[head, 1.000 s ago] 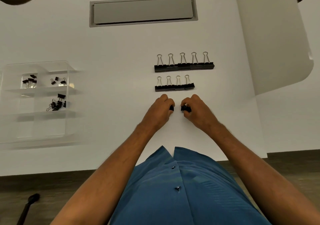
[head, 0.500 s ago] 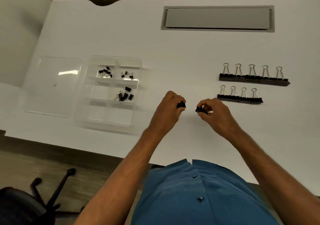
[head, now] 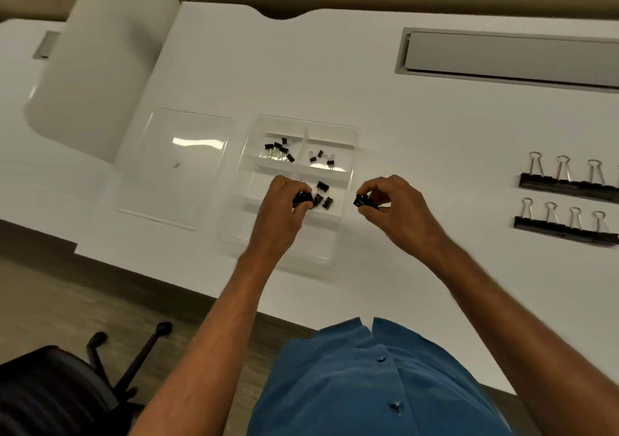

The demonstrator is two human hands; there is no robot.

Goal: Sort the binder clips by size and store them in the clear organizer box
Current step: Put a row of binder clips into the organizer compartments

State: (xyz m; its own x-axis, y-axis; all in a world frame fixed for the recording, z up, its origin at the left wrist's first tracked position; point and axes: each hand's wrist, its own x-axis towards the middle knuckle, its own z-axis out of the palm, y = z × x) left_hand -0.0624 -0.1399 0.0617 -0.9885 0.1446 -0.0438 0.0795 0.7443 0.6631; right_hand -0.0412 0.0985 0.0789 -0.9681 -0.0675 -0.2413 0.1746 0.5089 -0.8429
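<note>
The left hand (head: 284, 201) pinches a small black binder clip (head: 301, 198) above the clear plastic organizer box (head: 348, 181); the right hand (head: 390, 201) pinches another black clip (head: 363, 201) beside it. Next, I think, release both into the middle-right compartment.

Left hand (head: 284, 201) pinches a black clip (head: 302, 198) over the clear organizer box (head: 348, 174), loose clips (head: 323, 193) just past its fingertips; right hand (head: 385, 201) pinches another clip (head: 364, 201) just right of the box.
</note>
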